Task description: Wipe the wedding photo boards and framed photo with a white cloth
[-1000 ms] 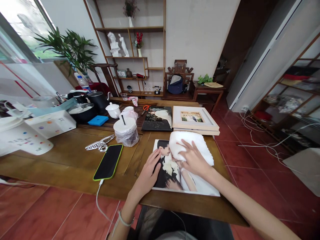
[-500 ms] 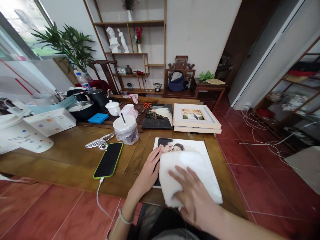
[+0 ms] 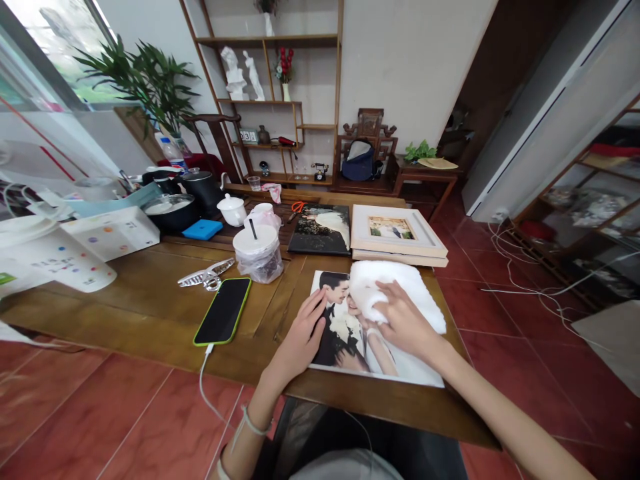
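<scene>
A wedding photo panel (image 3: pixel 346 333) lies flat near the table's front edge. My left hand (image 3: pixel 301 335) rests on its left side, fingers stretched out and nothing held. Over the panel's upper right part is a white cloth (image 3: pixel 414 288), which hides that corner and part of the pictured couple. My right hand (image 3: pixel 407 321) presses on the cloth's lower left part, its fingers bent into the folds. To the left of the panel lies a phone (image 3: pixel 223 311) in a green case with a white cable plugged in.
Behind the panel are stacked white picture frames (image 3: pixel 435 248) and a dark photo panel (image 3: pixel 319 239). A lidded cup (image 3: pixel 258 260) in plastic, metal pliers-like tool (image 3: pixel 205 275) and blue box (image 3: pixel 203 230) stand left. Further left are a paper cup (image 3: pixel 65 263) and tissue box (image 3: pixel 117 235).
My right hand has moved away from me with the cloth, from the panel's lower part to its upper right, uncovering the lower photo. My left hand stays on the panel. The view has shifted slightly.
</scene>
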